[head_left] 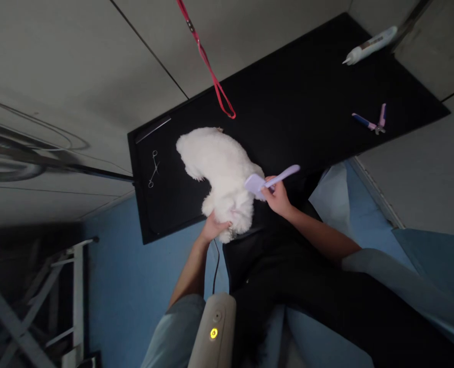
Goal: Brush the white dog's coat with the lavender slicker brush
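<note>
A small white fluffy dog (221, 168) stands on a black grooming table (288, 102), near its front edge. My left hand (213, 227) grips the dog's lower body or leg at the table's edge. My right hand (276, 197) holds a lilac brush (271, 180) by its handle, with the brush head pressed against the dog's right side. A red leash loop (211, 71) hangs down from above, just behind the dog.
Metal forceps (154, 168) and a thin comb (153, 130) lie at the table's left end. Purple-and-blue nail clippers (372, 122) and a white tube (370, 46) lie at the right end. A beige device with a lit yellow light (213, 332) sits by my lap.
</note>
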### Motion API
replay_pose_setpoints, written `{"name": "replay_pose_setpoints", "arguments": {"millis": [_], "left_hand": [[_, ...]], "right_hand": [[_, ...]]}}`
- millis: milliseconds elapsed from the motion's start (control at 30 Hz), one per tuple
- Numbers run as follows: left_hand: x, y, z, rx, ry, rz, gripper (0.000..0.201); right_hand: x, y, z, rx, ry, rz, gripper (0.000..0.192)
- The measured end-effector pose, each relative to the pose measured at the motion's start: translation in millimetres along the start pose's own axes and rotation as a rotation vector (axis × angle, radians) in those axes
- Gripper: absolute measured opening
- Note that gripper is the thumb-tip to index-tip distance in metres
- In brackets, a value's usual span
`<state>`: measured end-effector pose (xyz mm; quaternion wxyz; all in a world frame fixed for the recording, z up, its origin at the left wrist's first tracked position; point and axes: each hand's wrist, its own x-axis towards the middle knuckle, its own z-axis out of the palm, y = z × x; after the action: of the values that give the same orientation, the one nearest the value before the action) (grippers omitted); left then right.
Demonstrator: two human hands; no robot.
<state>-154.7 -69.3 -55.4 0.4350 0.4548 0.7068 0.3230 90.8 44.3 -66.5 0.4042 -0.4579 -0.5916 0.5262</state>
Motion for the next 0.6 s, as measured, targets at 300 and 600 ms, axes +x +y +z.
{"name": "replay_pose_setpoints", "arguments": {"millis": [300,600], "left_hand": [[4,-13,-5.2,-0.048,-0.034,-0.022,0.079],[6,-19,-5.1,-0.012,-0.027,0.011,0.067]], "right_hand": [[-7,-2,2,0.006,0.009,-0.068,0.032],[-5,-7,-1,0.035,0.098,-0.114,0.031]]}}
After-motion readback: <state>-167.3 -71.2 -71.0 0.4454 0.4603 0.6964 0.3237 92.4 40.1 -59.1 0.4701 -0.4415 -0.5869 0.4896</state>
